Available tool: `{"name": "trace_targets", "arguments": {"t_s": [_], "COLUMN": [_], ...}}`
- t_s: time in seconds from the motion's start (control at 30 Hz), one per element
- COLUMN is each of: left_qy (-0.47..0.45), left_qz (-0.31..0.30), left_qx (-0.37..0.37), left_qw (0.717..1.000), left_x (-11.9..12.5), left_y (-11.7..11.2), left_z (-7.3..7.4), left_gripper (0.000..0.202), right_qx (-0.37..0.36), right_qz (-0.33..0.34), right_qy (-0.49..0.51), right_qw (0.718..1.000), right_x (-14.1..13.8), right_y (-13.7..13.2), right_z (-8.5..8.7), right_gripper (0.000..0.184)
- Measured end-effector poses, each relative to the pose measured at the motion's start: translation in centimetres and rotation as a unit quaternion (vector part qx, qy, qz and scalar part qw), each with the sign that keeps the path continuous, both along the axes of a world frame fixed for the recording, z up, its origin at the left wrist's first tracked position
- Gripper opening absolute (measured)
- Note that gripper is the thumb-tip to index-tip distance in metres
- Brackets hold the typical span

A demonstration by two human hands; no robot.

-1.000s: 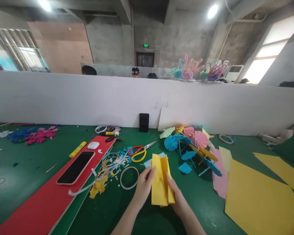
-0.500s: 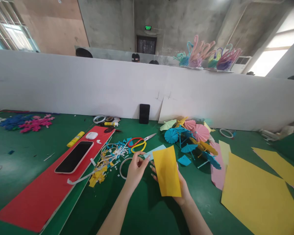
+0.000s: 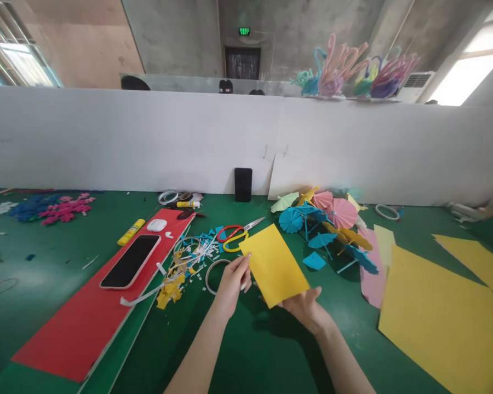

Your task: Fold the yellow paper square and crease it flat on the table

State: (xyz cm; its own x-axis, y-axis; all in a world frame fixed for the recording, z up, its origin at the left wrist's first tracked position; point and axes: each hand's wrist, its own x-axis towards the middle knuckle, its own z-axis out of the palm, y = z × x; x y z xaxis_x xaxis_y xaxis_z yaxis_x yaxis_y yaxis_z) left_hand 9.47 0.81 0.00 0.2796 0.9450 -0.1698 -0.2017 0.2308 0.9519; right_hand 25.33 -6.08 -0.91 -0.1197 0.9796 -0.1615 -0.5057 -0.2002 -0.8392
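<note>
A yellow sheet of paper (image 3: 276, 265) is held up tilted over the green table. My left hand (image 3: 235, 279) pinches its left edge between thumb and fingers. Beneath the lower right edge lies my right hand (image 3: 306, 312), its thumb apart from the paper and its fingers stretched out behind it, mostly hidden. Just beyond the sheet are scissors (image 3: 232, 236) with red and yellow handles. Several small paper umbrellas (image 3: 321, 239) in blue, pink, yellow and green are heaped to the right, with a blue paper piece (image 3: 314, 261) in front of them.
Paper scraps (image 3: 189, 262) and a roll of tape (image 3: 208, 276) lie left of my hands. A phone (image 3: 131, 261) and earphone case (image 3: 156, 225) rest on a red board (image 3: 66, 334), beside a glue stick (image 3: 131, 232). Large yellow sheets (image 3: 439, 317) lie right. A white partition (image 3: 107, 142) stands behind.
The yellow paper has turned and tilted flatter. My left hand has moved onto its left edge, and my right thumb has come away from it. The light blue paper behind is out of sight.
</note>
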Motion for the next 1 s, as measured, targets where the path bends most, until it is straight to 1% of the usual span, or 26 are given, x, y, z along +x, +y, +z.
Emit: {"name": "trace_targets", "arguments": {"t_s": [0.1,0.2,0.23,0.4,0.5,0.63,0.77,1.0], "left_qy": [-0.013,0.000,0.009,0.050,0.055,0.050,0.024,-0.005], "left_qz": [0.006,-0.009,-0.017,-0.085,-0.109,-0.118,-0.124,-0.097], "left_qx": [0.010,0.016,0.017,0.030,0.051,0.060,0.047,0.030], "left_qw": [1.000,1.000,1.000,0.995,0.991,0.990,0.991,0.995], "left_x": [0.6,1.0,1.0,0.8,0.8,0.8,0.9,0.2], "left_y": [-0.4,-0.7,-0.8,-0.9,-1.0,-1.1,-1.1,-0.7], "left_z": [0.1,0.1,0.1,-0.6,-1.0,-1.1,-0.8,-0.2], "left_gripper": [0.042,0.042,0.040,0.031,0.027,0.026,0.029,0.029], "right_qx": [0.018,0.018,0.019,0.020,0.023,0.028,0.029,0.029], "right_qz": [0.008,0.002,-0.009,-0.092,-0.124,-0.152,-0.170,-0.166], "right_qy": [-0.048,-0.100,-0.113,-0.145,-0.155,-0.162,-0.162,-0.159], "right_qw": [0.999,0.995,0.993,0.985,0.980,0.975,0.972,0.973], "right_x": [0.0,0.2,0.2,-0.5,-0.9,-1.1,-1.5,-2.1], "right_y": [-0.1,0.5,0.7,1.1,1.2,1.2,1.1,0.7], "right_z": [-0.3,-0.4,-0.5,-0.9,-1.0,-1.1,-1.2,-1.1], "right_gripper": [0.068,0.034,0.029,0.032,0.033,0.031,0.028,0.026]}}
